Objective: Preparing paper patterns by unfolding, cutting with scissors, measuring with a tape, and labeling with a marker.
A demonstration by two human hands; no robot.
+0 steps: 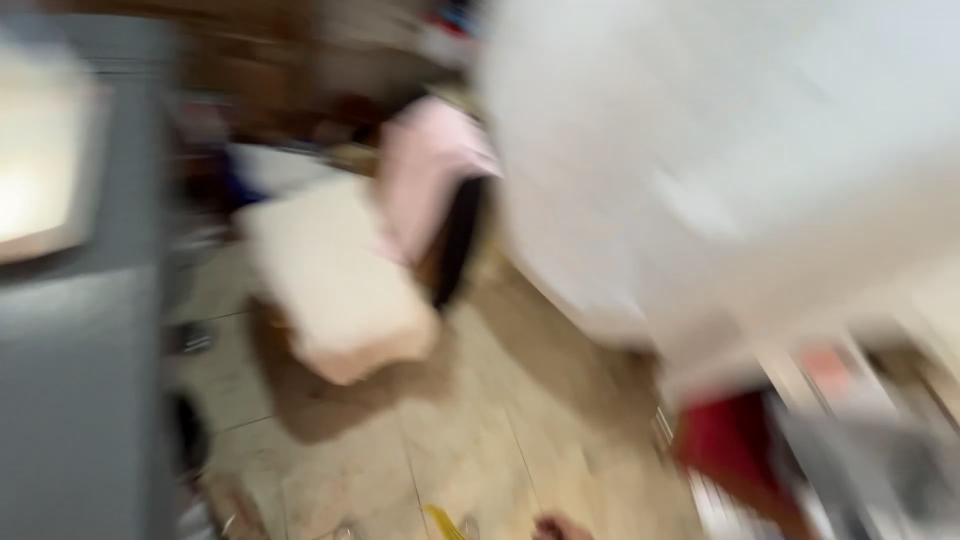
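Note:
The whole view is heavily motion-blurred. A large white cloth or sheet (720,170) fills the upper right and hangs close to the camera. Neither of my hands shows clearly; whatever holds the cloth is hidden behind it. A small skin-coloured shape (560,527) at the bottom edge is too blurred to identify. On the tiled floor (480,430) left of the cloth lies a cream block-shaped cushion (335,275), with a pink cloth (430,170) just behind it.
A grey panel or door (90,350) with a bright pane (35,150) runs down the left side. Something red (730,440) sits at the lower right beside pale blurred shapes. Dark clutter lies at the back.

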